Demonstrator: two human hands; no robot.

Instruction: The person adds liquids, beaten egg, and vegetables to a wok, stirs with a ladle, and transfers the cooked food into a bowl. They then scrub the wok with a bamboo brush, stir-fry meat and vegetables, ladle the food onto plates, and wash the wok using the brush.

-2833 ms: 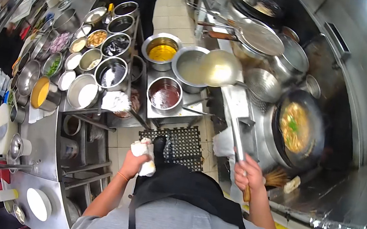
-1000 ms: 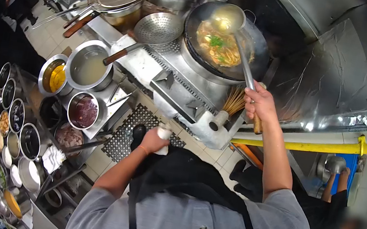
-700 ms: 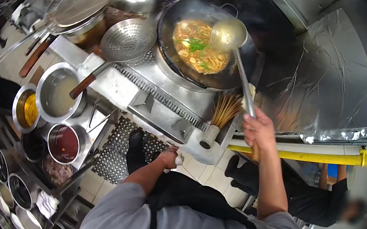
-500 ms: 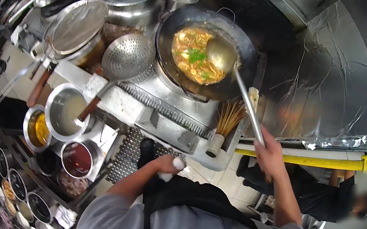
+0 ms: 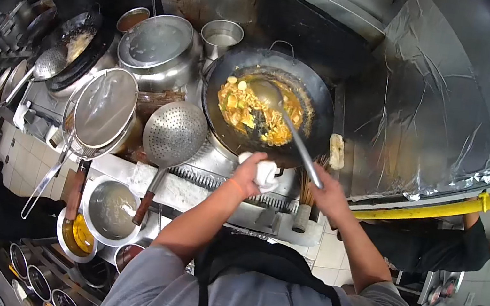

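A dark wok (image 5: 323,95) sits on the stove and holds noodle-like food (image 5: 243,104) in brown sauce. My right hand (image 5: 328,196) is wrapped round the handle of a long metal ladle (image 5: 301,146), whose bowl rests in the food, partly covered by sauce. At the wok's near rim, my left hand (image 5: 248,172) grips a folded white cloth (image 5: 266,173). The cloth hides part of the rim, so whether it touches the wok handle is unclear. Right of the wok stands a bamboo brush (image 5: 301,217).
Left of the wok lie a perforated skimmer (image 5: 175,135), a round strainer (image 5: 105,107) and a lidded pot (image 5: 156,44). Nearer are pots of cloudy liquid (image 5: 112,212) and yellow oil (image 5: 76,235). A yellow pipe (image 5: 423,209) runs at right. People stand at both sides.
The view has swung toward the stove. My left hand with the cloth has moved up to the wok's near rim. The ladle has dipped into the food, and the green garnish no longer shows on top.
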